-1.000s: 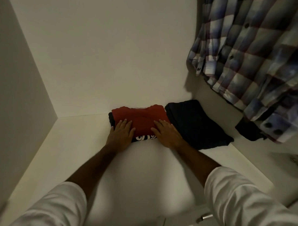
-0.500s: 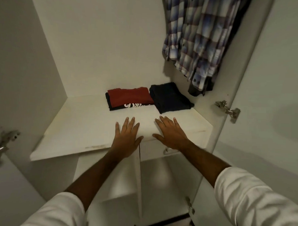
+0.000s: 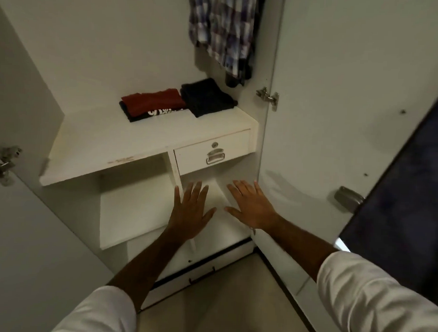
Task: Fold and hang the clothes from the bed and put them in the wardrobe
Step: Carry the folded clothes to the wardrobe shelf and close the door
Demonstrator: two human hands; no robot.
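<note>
The open wardrobe point(image 3: 93, 49) fills the frame. On its white shelf point(image 3: 102, 147), toward 12 o'clock, a folded red garment point(image 3: 153, 101) lies on top of a folded black garment with white print point(image 3: 155, 113). A folded dark garment point(image 3: 206, 97) sits just beside them at their 3 o'clock. A plaid shirt point(image 3: 222, 27) hangs above, at 1 o'clock. Under the shelf's right half is a drawer point(image 3: 211, 150) with a metal handle. The left hand point(image 3: 190, 212) and right hand point(image 3: 253, 206) reach forward near centre, palms down, fingers spread and straight, holding nothing. The right door point(image 3: 339, 95) stands open at 3 o'clock, with a hinge point(image 3: 267, 96) on its edge.
</note>
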